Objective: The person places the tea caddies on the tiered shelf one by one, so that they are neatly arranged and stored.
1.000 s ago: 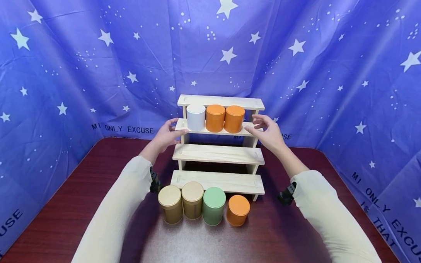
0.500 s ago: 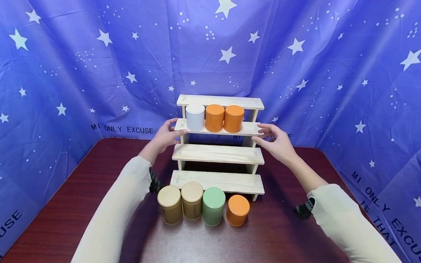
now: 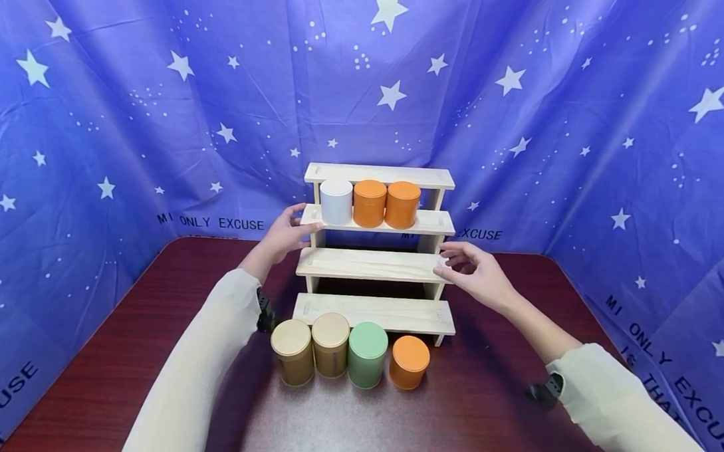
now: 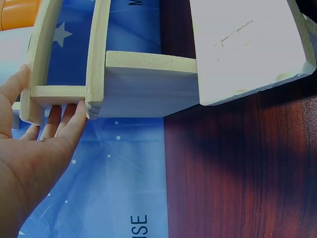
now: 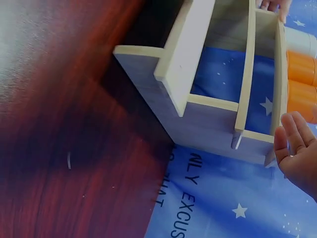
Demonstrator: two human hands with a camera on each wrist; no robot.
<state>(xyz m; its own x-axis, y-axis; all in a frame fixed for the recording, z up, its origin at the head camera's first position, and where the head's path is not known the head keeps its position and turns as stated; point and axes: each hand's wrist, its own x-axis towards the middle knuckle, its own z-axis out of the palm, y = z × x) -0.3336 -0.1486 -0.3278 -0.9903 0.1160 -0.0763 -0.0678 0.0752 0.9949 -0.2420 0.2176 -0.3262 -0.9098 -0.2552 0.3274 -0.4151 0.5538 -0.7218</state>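
Observation:
A pale wooden tiered display stand (image 3: 374, 264) has several steps. On its second step from the top stand a white tin (image 3: 336, 203) and two orange tins (image 3: 370, 204) side by side. At the left end of that step, my left hand (image 3: 286, 234) grips the stand, thumb on the board's front and fingers at its side, as the left wrist view shows. By the right end of the step below, my right hand (image 3: 474, 274) is held with loosely bent fingers and nothing in them. Whether its fingertips touch the board I cannot tell.
Two gold tins (image 3: 295, 360), a green tin (image 3: 368, 362) and another orange tin (image 3: 409, 367) line up on the dark red table (image 3: 321, 433), before the lowest step. A blue star-patterned cloth (image 3: 225, 78) hangs behind and around the table.
My right hand has moved away from beside the right orange tin, outward past the step's end, then down to the step below. The left hand and the tins stay put.

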